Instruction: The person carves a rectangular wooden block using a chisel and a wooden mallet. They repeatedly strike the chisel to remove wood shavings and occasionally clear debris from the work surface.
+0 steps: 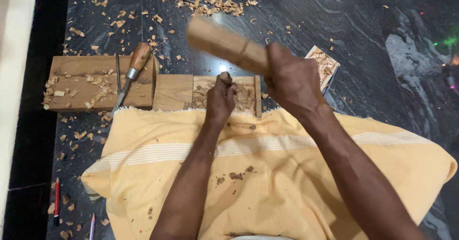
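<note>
Floor: dark polished stone floor (334,15) with pale grey veining, glossy, filling most of the frame. Left edge: cream-white wall strip (12,77) beside a black border band (45,29). Surface litter: small light-brown wood shavings (210,4) scattered thickly toward the upper centre. Light: green and red coloured reflections (447,44) at right edge.

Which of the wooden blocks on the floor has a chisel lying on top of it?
The larger wooden block at far left: a wooden-handled chisel lies across its chip-strewn top. The carved block beside it is under the left hand instead.
</note>
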